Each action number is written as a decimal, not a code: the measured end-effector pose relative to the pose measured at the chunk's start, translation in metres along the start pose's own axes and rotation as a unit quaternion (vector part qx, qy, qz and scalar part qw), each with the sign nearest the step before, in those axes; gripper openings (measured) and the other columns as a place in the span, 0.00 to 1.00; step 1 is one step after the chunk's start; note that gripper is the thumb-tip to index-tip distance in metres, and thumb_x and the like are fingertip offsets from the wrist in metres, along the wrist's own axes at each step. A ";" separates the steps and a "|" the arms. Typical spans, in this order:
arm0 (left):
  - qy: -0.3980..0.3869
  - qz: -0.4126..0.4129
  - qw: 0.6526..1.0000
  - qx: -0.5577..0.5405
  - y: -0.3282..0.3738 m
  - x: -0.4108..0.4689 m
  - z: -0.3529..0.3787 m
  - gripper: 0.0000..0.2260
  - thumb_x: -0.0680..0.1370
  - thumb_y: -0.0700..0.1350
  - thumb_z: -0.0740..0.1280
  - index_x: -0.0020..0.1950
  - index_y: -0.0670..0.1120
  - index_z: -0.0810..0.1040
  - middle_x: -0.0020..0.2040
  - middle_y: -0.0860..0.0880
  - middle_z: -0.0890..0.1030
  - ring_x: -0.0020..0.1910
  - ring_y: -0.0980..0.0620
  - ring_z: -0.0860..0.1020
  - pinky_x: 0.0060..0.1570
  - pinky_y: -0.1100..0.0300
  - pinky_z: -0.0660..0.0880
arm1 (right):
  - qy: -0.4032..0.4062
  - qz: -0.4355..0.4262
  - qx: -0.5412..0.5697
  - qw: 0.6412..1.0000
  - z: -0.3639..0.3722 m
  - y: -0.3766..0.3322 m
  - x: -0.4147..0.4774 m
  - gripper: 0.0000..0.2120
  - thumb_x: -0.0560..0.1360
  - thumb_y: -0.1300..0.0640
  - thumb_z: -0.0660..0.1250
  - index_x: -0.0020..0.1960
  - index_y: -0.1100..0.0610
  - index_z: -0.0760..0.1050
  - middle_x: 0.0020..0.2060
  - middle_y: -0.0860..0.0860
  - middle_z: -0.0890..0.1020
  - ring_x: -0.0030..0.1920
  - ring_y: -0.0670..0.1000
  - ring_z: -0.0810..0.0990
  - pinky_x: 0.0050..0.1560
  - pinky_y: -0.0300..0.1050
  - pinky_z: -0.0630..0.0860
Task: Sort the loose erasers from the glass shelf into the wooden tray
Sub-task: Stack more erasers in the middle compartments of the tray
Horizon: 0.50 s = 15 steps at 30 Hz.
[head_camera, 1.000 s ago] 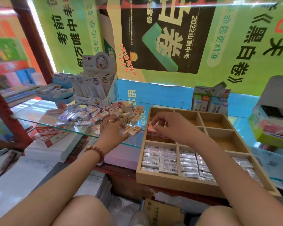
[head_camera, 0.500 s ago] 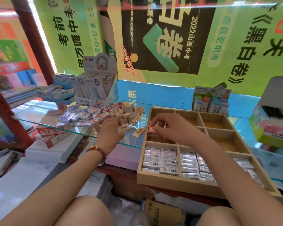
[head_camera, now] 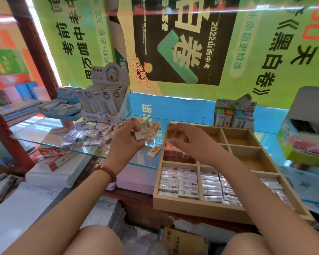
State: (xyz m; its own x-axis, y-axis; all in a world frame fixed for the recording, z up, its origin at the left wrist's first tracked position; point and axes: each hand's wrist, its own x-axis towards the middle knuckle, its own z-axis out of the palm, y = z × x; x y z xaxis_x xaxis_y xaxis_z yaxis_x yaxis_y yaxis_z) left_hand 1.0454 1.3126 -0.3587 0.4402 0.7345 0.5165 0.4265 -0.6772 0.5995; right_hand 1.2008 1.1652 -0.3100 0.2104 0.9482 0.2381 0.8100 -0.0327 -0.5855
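Roughly midway, by appearance: the wooden tray (head_camera: pixel 197 208) holds neat rows of wrapped erasers in its two near-left compartments, more in the near-right one, and a block of red-labelled erasers (head_camera: pixel 174 152) in a compartment of its far-left column, while its right-hand far compartments stand bare. Left hand (head_camera: pixel 126 142), fingers closed on a beige eraser (head_camera: pixel 143 135), is raised above the glass shelf (head_camera: pixel 44 142). Right hand (head_camera: pixel 190 140) hovers over the far-left compartments, fingers curled; whether it grips anything cannot be told. Remaining: a loose pile of erasers (head_camera: pixel 92 133) on the shelf left of the hands, and one stray beige piece (head_camera: pixel 154 151) just beside the tray.
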 end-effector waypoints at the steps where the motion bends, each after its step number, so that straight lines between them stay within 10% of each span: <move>1: 0.008 0.023 1.000 -0.009 0.011 0.001 -0.002 0.13 0.67 0.36 0.73 0.44 0.44 0.71 0.48 0.49 0.79 0.44 0.52 0.77 0.34 0.67 0.73 | 0.008 -0.006 0.003 1.000 0.002 -0.003 0.001 0.14 0.78 0.49 0.63 0.64 0.44 0.70 0.51 0.42 0.77 0.44 0.34 0.74 0.45 0.35 0.71; 4: -0.007 0.082 0.996 -0.031 0.038 0.001 -0.004 0.12 0.66 0.37 0.73 0.45 0.45 0.74 0.47 0.47 0.80 0.45 0.46 0.78 0.41 0.50 0.76 | 0.040 -0.005 -0.020 0.999 0.004 -0.011 0.003 0.21 0.78 0.49 0.63 0.70 0.46 0.67 0.60 0.46 0.76 0.55 0.45 0.75 0.55 0.44 0.74; 8: -0.031 0.110 0.992 -0.046 0.059 -0.002 -0.005 0.12 0.68 0.39 0.73 0.47 0.46 0.74 0.47 0.48 0.80 0.44 0.51 0.79 0.42 0.54 0.77 | 0.106 0.027 -0.017 0.994 -0.004 -0.012 0.002 0.13 0.74 0.51 0.69 0.59 0.50 0.77 0.48 0.44 0.82 0.49 0.46 0.79 0.50 0.43 0.76; 12: -0.013 0.035 0.986 -0.164 0.068 -0.003 -0.001 0.18 0.69 0.40 0.74 0.57 0.50 0.76 0.50 0.52 0.80 0.43 0.57 0.80 0.43 0.62 0.78 | 0.129 0.096 0.187 0.969 -0.012 -0.007 -0.002 0.06 0.74 0.60 0.70 0.48 0.55 0.74 0.34 0.45 0.74 0.32 0.44 0.72 0.30 0.31 0.70; 15: -0.016 -0.006 0.975 -0.220 0.073 0.000 0.002 0.21 0.70 0.40 0.74 0.61 0.52 0.75 0.49 0.55 0.80 0.46 0.59 0.79 0.47 0.65 0.77 | 0.095 0.161 0.438 0.879 -0.017 -0.007 -0.007 0.04 0.77 0.60 0.65 0.50 0.57 0.71 0.36 0.51 0.72 0.25 0.44 0.64 0.23 0.34 0.62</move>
State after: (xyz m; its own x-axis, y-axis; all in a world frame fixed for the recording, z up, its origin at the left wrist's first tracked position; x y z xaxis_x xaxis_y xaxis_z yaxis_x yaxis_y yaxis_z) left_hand 1.0783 1.2629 -0.3165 0.4642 0.7359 0.4929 0.0548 -0.5793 0.8133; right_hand 1.2032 1.1530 -0.2946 0.5075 0.8612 0.0265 -0.0242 0.0450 -0.9987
